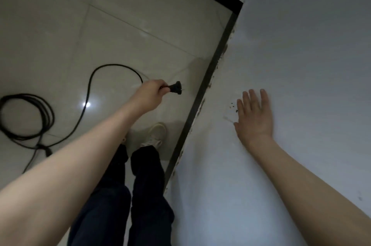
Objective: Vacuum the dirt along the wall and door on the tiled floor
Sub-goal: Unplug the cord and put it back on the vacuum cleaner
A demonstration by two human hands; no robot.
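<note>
Far left, the power cord (26,117) lay coiled on the tiled floor (60,14), one run looping up to the left hand (149,93). Left hand was clenched on the cord just behind the black plug (176,87), prongs pointing toward the wall (301,44). Vacuum itself not in view (cord likely its lead). Cord looked limp and light, prone to kink or drag its coils; judged better to hold the rigid plug body, not the flex. Dark skirting (208,77) ran along the wall base. Right hand (254,116) was released, fingers straight, flat at the wall, beside a white socket plate (230,108). Plugging in not yet done.
</note>
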